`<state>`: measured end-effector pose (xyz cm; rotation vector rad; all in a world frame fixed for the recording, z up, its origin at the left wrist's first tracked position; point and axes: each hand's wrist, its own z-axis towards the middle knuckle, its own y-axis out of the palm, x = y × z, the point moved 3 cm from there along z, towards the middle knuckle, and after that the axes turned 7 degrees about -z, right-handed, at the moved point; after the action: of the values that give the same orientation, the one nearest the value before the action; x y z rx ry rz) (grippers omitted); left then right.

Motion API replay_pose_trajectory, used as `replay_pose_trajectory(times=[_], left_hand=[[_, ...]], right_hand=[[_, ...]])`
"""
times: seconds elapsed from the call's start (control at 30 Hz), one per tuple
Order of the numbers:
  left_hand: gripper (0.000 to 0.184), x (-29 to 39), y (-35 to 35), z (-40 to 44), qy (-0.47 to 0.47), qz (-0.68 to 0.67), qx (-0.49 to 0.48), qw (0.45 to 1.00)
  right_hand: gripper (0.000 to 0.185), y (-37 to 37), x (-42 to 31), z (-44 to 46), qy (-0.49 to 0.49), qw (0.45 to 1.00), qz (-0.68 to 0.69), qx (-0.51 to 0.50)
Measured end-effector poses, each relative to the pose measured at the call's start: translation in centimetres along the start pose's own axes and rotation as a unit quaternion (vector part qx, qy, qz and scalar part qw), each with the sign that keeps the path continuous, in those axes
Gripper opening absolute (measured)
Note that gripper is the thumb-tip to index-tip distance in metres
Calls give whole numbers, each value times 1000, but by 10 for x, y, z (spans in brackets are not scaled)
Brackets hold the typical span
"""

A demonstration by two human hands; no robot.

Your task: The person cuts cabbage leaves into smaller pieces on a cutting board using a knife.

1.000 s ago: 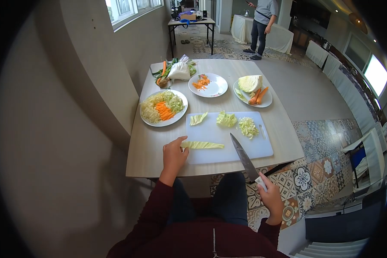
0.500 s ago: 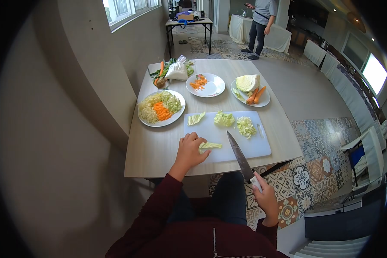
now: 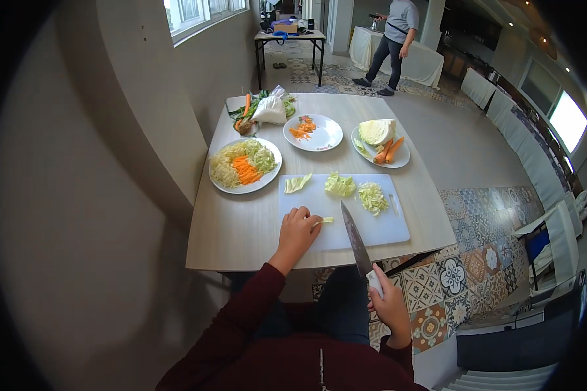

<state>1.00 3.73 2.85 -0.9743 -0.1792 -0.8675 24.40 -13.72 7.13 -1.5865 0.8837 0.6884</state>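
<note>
My left hand [image 3: 298, 230] is closed over a strip of cabbage leaf [image 3: 327, 220] at the front left of the white cutting board [image 3: 385, 236]. Only the strip's right end shows past my fingers. In my right hand [image 3: 389, 301] is the white handle of a kitchen knife [image 3: 356, 240], its blade slanting over the board with the tip pointing away from me. Farther back on the board lie a flat cabbage piece [image 3: 298, 183], a bunched cabbage leaf [image 3: 340, 185] and a heap of chopped cabbage [image 3: 373, 199].
Behind the board stand a plate of shredded vegetables [image 3: 246, 171], a plate with carrot bits [image 3: 325, 139], and a plate holding cabbage and carrots [image 3: 398, 160]. A white plastic bag [image 3: 270, 110] sits among vegetables. A person [image 3: 398, 39] stands beyond the table [image 3: 241, 251].
My left hand has shifted right and closed over the cabbage strip, covering more of it. The knife has moved slightly left. The person in the background has changed stance.
</note>
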Motion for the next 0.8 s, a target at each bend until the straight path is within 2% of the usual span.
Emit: replay_pose_trajectory(times=[0.2,0.4,0.5,0.8], left_hand=[[12,2,-3,-4,5,-30,8,1000],[13,2,-4,-6,1,-33,-5,999],[14,3,-6,-5,-1,-39,-5,999],[13,5,-8,-5,-4,-43,-1,999]], right_hand=[[58,6,-1,3,-28,999,-41,-19],[61,7,-13,3,23,997,-57,-56],[64,13,-1,9,-54,993,-106,-17],[67,16,-11,10,-43,993,-104,-22]])
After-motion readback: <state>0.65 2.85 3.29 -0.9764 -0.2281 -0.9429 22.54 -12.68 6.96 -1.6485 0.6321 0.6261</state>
